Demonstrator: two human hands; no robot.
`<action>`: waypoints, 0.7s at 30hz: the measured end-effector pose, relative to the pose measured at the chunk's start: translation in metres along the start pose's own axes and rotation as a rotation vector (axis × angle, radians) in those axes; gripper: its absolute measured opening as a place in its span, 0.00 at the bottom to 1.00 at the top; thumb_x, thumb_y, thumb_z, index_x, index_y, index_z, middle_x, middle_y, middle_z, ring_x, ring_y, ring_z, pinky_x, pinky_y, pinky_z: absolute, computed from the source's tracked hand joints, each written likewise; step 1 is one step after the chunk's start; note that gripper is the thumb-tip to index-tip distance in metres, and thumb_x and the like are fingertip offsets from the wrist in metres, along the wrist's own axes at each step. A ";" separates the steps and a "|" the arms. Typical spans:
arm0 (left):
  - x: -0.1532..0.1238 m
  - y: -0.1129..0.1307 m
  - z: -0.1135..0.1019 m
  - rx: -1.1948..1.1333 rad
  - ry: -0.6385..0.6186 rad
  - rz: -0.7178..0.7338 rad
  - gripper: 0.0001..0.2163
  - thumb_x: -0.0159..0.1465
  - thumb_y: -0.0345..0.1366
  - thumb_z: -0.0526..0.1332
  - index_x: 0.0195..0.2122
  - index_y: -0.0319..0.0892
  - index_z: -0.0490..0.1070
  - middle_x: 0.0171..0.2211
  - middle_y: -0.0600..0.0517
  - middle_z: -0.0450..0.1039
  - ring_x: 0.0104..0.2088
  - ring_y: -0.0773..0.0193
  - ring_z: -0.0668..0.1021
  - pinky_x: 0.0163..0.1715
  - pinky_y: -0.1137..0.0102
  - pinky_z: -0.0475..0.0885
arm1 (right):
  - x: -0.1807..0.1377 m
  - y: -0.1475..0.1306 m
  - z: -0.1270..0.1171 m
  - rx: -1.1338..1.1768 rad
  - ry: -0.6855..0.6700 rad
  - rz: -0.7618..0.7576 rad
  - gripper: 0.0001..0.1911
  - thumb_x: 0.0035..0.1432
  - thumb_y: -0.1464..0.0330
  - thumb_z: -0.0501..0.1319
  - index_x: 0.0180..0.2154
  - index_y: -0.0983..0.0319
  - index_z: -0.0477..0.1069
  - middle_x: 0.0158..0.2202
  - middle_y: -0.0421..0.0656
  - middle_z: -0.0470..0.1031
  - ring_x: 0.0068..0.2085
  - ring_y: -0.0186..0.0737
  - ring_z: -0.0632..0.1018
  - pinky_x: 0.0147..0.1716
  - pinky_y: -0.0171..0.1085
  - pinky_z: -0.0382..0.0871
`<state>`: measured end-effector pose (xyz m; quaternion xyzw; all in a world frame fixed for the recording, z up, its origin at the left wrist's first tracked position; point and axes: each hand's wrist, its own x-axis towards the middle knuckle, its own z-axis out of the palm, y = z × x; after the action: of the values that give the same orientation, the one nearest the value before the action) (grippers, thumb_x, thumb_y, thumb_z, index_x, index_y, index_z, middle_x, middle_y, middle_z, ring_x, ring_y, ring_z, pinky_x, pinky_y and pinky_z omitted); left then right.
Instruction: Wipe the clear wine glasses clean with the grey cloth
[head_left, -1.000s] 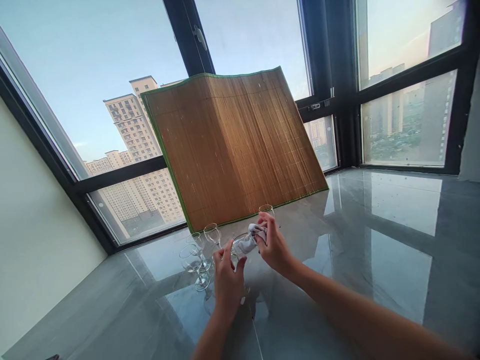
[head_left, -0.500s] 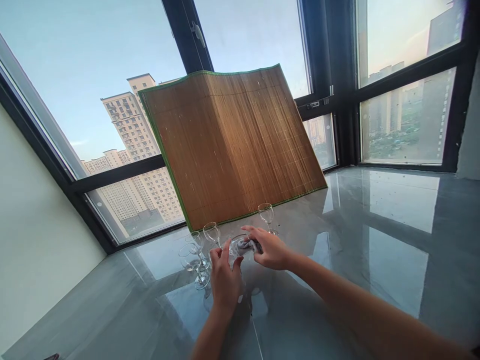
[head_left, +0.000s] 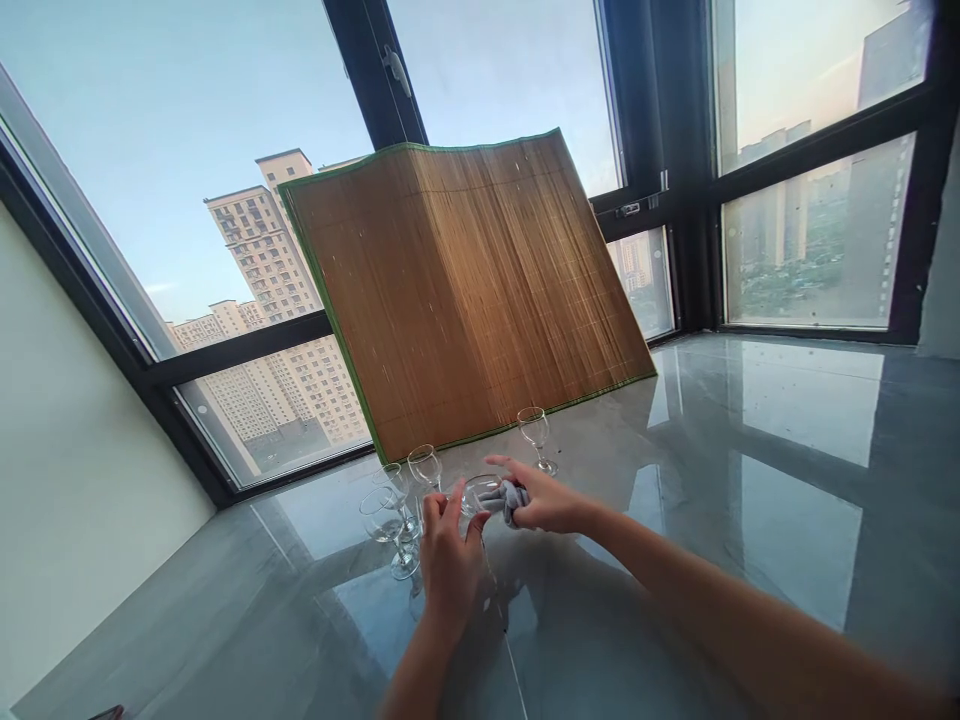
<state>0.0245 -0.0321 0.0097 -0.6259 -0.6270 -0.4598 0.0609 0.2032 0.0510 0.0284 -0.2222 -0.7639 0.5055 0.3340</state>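
My left hand (head_left: 448,555) grips a clear stemmed glass (head_left: 480,492) from below, its bowl tipped toward the right. My right hand (head_left: 544,497) holds a grey cloth (head_left: 508,496) bunched at the mouth of that glass. Three more stemmed glasses stand just left of my hands: one nearest (head_left: 382,522), one behind it (head_left: 397,482) and one further back (head_left: 425,465). Another glass (head_left: 534,432) stands alone beyond my right hand.
A brown bamboo mat with a green edge (head_left: 465,290) leans upright against the windows behind the glasses. The glossy grey floor (head_left: 750,520) stretches to the right. Dark window frames (head_left: 675,200) and a pale wall (head_left: 67,480) close the space.
My right hand with the cloth dropped from above the glass to its mouth and pushed the cloth in. The held glass sank slightly. The far glass is now unhidden.
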 end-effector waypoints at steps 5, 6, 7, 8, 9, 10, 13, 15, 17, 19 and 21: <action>0.001 0.001 -0.001 -0.066 0.004 -0.015 0.21 0.65 0.49 0.60 0.56 0.45 0.73 0.41 0.47 0.66 0.41 0.55 0.74 0.44 0.59 0.72 | -0.004 -0.010 -0.002 0.212 0.007 0.167 0.42 0.38 0.74 0.59 0.59 0.59 0.60 0.26 0.32 0.70 0.21 0.29 0.67 0.19 0.29 0.54; 0.001 0.001 -0.001 -0.086 0.006 -0.025 0.22 0.65 0.50 0.59 0.56 0.44 0.73 0.42 0.46 0.67 0.40 0.55 0.74 0.44 0.59 0.71 | -0.004 -0.011 -0.003 0.252 0.018 0.163 0.41 0.38 0.74 0.59 0.58 0.58 0.61 0.26 0.33 0.70 0.21 0.29 0.66 0.18 0.29 0.53; 0.001 0.001 -0.001 -0.109 0.007 -0.036 0.22 0.66 0.51 0.58 0.56 0.44 0.73 0.42 0.46 0.68 0.40 0.56 0.74 0.43 0.60 0.71 | -0.005 -0.011 -0.004 0.301 0.027 0.150 0.39 0.38 0.73 0.59 0.57 0.58 0.61 0.26 0.33 0.70 0.21 0.29 0.66 0.18 0.29 0.52; 0.002 0.001 0.000 -0.136 0.007 -0.050 0.23 0.66 0.52 0.58 0.55 0.43 0.73 0.43 0.45 0.69 0.39 0.56 0.74 0.42 0.60 0.71 | -0.005 -0.011 -0.004 0.352 0.033 0.134 0.38 0.39 0.73 0.59 0.57 0.57 0.62 0.27 0.33 0.70 0.21 0.30 0.67 0.18 0.29 0.52; 0.002 0.001 0.000 -0.171 0.007 -0.068 0.23 0.66 0.53 0.57 0.54 0.43 0.74 0.43 0.45 0.69 0.38 0.57 0.74 0.41 0.61 0.71 | -0.005 -0.011 -0.004 0.404 0.039 0.116 0.37 0.39 0.73 0.59 0.56 0.57 0.62 0.27 0.34 0.69 0.21 0.30 0.67 0.18 0.29 0.52; 0.002 0.001 0.001 -0.216 0.010 -0.090 0.24 0.65 0.54 0.57 0.53 0.43 0.74 0.44 0.45 0.70 0.37 0.58 0.74 0.40 0.62 0.71 | -0.005 -0.012 -0.004 0.452 0.051 0.097 0.36 0.39 0.73 0.59 0.55 0.57 0.63 0.27 0.34 0.69 0.22 0.30 0.67 0.18 0.29 0.52; 0.004 -0.001 0.005 -0.398 0.024 -0.225 0.27 0.63 0.60 0.55 0.49 0.42 0.75 0.37 0.48 0.72 0.33 0.60 0.74 0.34 0.66 0.70 | -0.004 -0.014 -0.003 0.537 0.153 0.068 0.35 0.40 0.71 0.59 0.54 0.58 0.63 0.28 0.35 0.68 0.21 0.30 0.66 0.17 0.30 0.51; 0.005 -0.002 0.008 -0.529 0.002 -0.367 0.31 0.61 0.64 0.54 0.48 0.41 0.75 0.27 0.53 0.67 0.26 0.64 0.70 0.27 0.70 0.67 | -0.002 -0.016 -0.003 0.526 0.278 0.073 0.34 0.40 0.71 0.60 0.53 0.58 0.63 0.28 0.35 0.67 0.21 0.30 0.65 0.17 0.30 0.51; 0.006 -0.004 0.010 -0.670 -0.047 -0.508 0.34 0.59 0.67 0.54 0.49 0.40 0.74 0.20 0.59 0.58 0.20 0.68 0.64 0.22 0.73 0.62 | 0.001 -0.017 -0.002 0.462 0.429 0.096 0.32 0.40 0.70 0.60 0.52 0.58 0.63 0.29 0.35 0.68 0.22 0.30 0.66 0.17 0.30 0.52; 0.007 -0.004 0.009 -0.852 -0.087 -0.611 0.34 0.58 0.66 0.56 0.49 0.39 0.72 0.20 0.61 0.55 0.19 0.71 0.61 0.20 0.74 0.61 | 0.004 -0.016 -0.001 0.376 0.561 0.107 0.29 0.41 0.70 0.60 0.49 0.58 0.63 0.30 0.36 0.69 0.22 0.30 0.66 0.18 0.30 0.53; 0.007 -0.002 0.007 -1.067 -0.137 -0.689 0.31 0.59 0.64 0.58 0.49 0.39 0.71 0.23 0.60 0.57 0.19 0.73 0.60 0.20 0.76 0.62 | 0.006 -0.014 0.001 0.304 0.618 0.090 0.27 0.41 0.70 0.60 0.48 0.59 0.62 0.31 0.36 0.69 0.22 0.29 0.66 0.18 0.29 0.54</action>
<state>0.0251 -0.0218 0.0098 -0.3607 -0.4795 -0.6609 -0.4507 0.1980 0.0494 0.0425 -0.3462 -0.5320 0.5365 0.5561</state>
